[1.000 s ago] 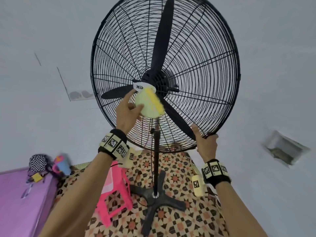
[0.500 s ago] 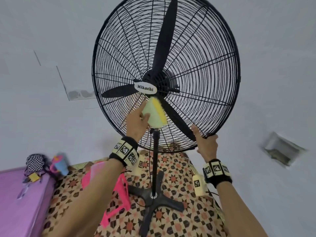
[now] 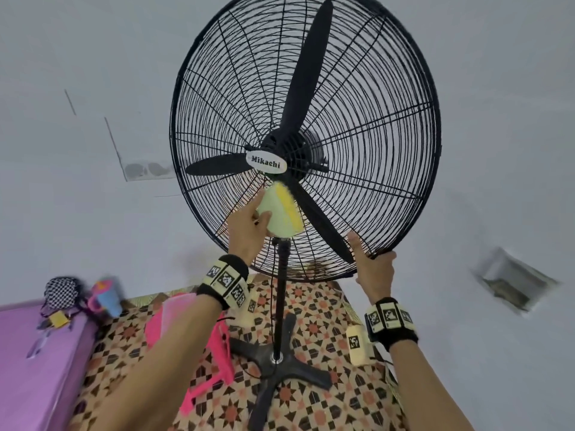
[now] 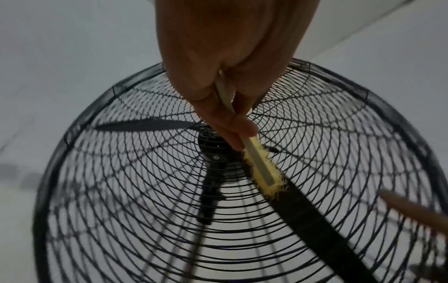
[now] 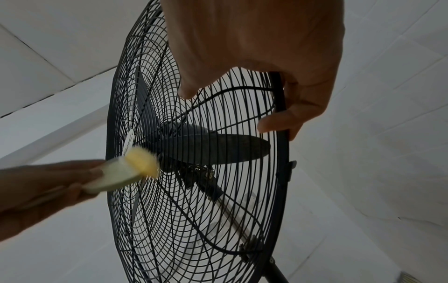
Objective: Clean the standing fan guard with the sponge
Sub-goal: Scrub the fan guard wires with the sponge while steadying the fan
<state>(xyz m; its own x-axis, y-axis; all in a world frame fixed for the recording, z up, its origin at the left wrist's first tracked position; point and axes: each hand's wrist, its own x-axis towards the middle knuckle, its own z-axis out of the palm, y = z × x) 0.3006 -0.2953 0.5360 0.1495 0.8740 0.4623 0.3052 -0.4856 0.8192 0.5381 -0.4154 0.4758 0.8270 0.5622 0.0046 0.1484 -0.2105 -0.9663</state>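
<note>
A black standing fan (image 3: 281,309) rises on a pole from a cross-shaped base on a patterned floor (image 3: 314,399), its round wire guard (image 3: 389,150) tilted toward the camera, with 3 dark blades behind the wires and a white badge at the hub; the left hand (image 3: 245,231) grips a sponge (image 3: 281,213), thumb on the pale green face and fingers behind it, and the sponge's yellow fuzzy edge presses against the guard wires just below the badge, over the lower right blade; the left wrist view shows the sponge (image 4: 260,168) edge-on, pinched between thumb and fingers of that hand (image 4: 230,63), its yellow fibres touching the wires; the right hand (image 3: 373,272) holds the lower right rim of the guard, and the right wrist view shows its fingers (image 5: 278,122) curled round the black rim (image 5: 282,172), thumb spread over the wires; a pink stool (image 3: 214,353) stands on the floor left of the base, near a purple bed (image 3: 37,368) that carries a checked pouch (image 3: 60,292).
</note>
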